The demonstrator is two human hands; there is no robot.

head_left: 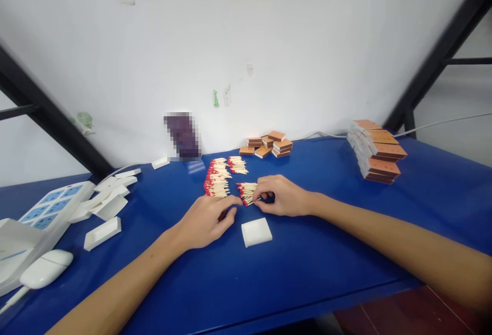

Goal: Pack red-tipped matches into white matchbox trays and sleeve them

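A small bunch of red-headed matches (247, 192) lies on the blue table between my hands. My right hand (282, 195) is at its right end, fingers and thumb closed on the bare stick ends. My left hand (209, 220) rests on the left side, its index fingertip by the red heads and its thumb apart, with nothing held. Just in front of the bunch sits a white open matchbox tray (257, 232). Beyond my left hand a larger heap of matches (217, 177) is spread in a column, with a smaller pile of matches (237, 165) beside it.
Several orange matchboxes (282, 145) are piled by the wall. A tall stack of matchboxes (380, 153) stands at the right. On the left are loose white trays (103, 233), a power strip (57, 207) and a white plug (46, 269). A pixelated dark rectangle (183, 136) leans on the wall.
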